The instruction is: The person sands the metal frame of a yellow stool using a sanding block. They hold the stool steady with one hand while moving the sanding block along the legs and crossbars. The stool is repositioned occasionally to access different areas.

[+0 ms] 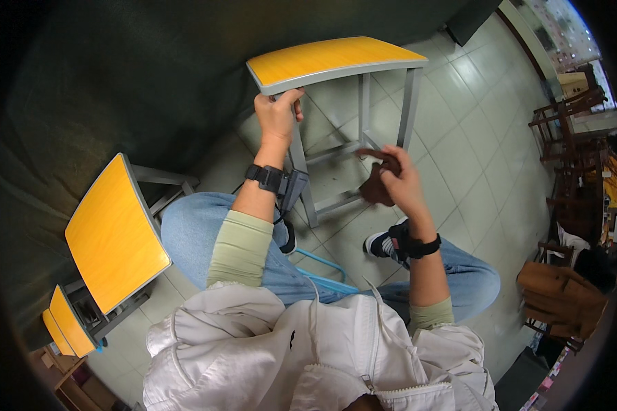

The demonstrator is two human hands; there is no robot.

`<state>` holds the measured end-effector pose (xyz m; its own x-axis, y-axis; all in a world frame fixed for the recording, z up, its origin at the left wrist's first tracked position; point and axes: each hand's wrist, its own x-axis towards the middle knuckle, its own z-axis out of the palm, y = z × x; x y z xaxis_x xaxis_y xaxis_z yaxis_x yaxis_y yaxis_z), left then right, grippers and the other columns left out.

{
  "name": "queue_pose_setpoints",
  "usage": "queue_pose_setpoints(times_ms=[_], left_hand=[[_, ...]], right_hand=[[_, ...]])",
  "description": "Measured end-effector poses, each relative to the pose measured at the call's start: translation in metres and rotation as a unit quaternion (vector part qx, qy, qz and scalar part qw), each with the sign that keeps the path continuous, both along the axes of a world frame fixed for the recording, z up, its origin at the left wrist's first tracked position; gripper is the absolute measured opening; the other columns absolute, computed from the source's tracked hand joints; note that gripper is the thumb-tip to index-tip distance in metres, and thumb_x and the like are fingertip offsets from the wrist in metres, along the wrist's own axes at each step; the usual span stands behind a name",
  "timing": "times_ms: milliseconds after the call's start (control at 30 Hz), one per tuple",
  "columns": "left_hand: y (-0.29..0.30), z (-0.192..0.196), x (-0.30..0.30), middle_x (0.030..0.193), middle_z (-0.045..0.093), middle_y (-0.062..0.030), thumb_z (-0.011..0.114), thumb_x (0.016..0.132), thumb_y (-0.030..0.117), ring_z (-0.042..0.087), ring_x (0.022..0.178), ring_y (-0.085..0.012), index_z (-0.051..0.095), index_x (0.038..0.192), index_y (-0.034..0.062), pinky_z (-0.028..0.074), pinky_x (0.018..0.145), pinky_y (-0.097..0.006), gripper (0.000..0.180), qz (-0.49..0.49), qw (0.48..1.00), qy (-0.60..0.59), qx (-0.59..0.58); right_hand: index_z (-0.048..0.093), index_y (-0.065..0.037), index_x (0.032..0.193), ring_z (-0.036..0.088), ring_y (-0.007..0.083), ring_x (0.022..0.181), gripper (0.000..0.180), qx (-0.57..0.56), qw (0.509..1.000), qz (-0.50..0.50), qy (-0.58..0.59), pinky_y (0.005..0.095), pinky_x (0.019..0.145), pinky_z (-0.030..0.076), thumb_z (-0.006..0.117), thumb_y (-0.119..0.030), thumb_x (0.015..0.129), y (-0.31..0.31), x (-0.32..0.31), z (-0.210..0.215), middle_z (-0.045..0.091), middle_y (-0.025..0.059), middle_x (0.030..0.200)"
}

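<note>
Grip of the left hand (277,122) is curled closely round the upper part of a grey metal leg (297,151), just under the near left corner of a yellow-topped stool (339,61), while a brown cloth (377,186) is pinched between thumb and fingers in the right hand (406,183). At the far left, a smaller yellow-topped piece (68,323) is seen behind another yellow-topped stool (116,236), which is set beside the left knee and is touched by neither hand. Above them a dark curtain (127,82) is hung. In the middle, the gripped stool is stood upright on the tiled floor (459,130), ahead of the knees. Just right of its near leg, the cloth is bunched in front of the lower frame; whether the metal is touched by it cannot be told. As a judgement, the work appears to be under way, with stool and cloth both in hand, but how much of the frame has been dealt with, and how much is left, cannot be read from its surfaces. At the far right, wooden chairs (562,123) are ranged, with a brown garment or bag (561,291) laid over one.
</note>
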<state>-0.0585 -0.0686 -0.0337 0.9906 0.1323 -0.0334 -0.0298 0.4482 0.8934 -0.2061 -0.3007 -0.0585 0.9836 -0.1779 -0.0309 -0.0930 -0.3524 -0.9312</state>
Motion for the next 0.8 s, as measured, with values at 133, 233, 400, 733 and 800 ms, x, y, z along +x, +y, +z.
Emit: queue_pose_setpoints(times_ms=[133,233,400,733,800], left_hand=[[0.001,0.001,-0.002,0.059,0.057,-0.0057,0.063,0.074,0.004,0.048,0.043,-0.0124,0.063,0.074,-0.0051,0.037,0.038,-0.026,0.009,-0.008,1.0,-0.008,0.005],[0.0,0.0,-0.004,0.061,0.059,-0.0059,0.063,0.074,0.004,0.049,0.043,-0.0125,0.063,0.074,-0.0053,0.038,0.039,-0.026,0.01,-0.008,1.0,-0.018,-0.002],[-0.008,-0.003,-0.013,0.066,0.06,-0.0069,0.063,0.074,0.007,0.052,0.047,-0.0134,0.064,0.077,-0.0044,0.04,0.041,-0.026,0.012,-0.037,0.998,-0.009,0.041],[-0.021,0.0,-0.023,0.059,0.058,-0.0059,0.064,0.072,0.005,0.05,0.042,-0.0128,0.063,0.072,-0.0055,0.039,0.04,-0.026,0.011,-0.061,0.997,-0.043,0.005],[-0.02,-0.001,-0.023,0.064,0.06,-0.0069,0.061,0.071,0.004,0.051,0.046,-0.0139,0.064,0.074,-0.005,0.04,0.041,-0.027,0.01,-0.071,0.996,-0.042,0.016]], right_hand=[[0.056,-0.002,0.121,0.059,0.0167,0.1,0.036,0.014,0.997,-0.015,-0.07,0.0283,0.088,0.046,0.059,-0.003,0.085,-0.017,0.003,0.012,0.06,0.008,0.112],[0.057,-0.001,0.121,0.06,0.0223,0.103,0.037,-0.127,0.99,-0.045,0.044,0.0301,0.09,0.046,0.063,-0.009,0.085,-0.029,-0.006,-0.021,0.059,0.0122,0.117],[0.057,-0.011,0.125,0.049,0.0365,0.117,0.056,-0.431,0.883,0.102,0.155,0.0416,0.097,0.043,0.076,-0.02,0.073,-0.027,-0.029,-0.093,0.052,0.0129,0.132],[0.052,-0.018,0.127,0.044,0.0294,0.127,0.077,-0.542,0.802,0.183,0.172,0.0506,0.103,0.035,0.085,-0.036,0.06,-0.047,-0.027,-0.11,0.053,0.0032,0.13],[0.053,-0.018,0.124,0.046,0.027,0.125,0.07,-0.548,0.803,0.173,0.159,0.0504,0.101,0.035,0.083,-0.035,0.063,-0.044,-0.029,-0.119,0.056,0.0033,0.125]])
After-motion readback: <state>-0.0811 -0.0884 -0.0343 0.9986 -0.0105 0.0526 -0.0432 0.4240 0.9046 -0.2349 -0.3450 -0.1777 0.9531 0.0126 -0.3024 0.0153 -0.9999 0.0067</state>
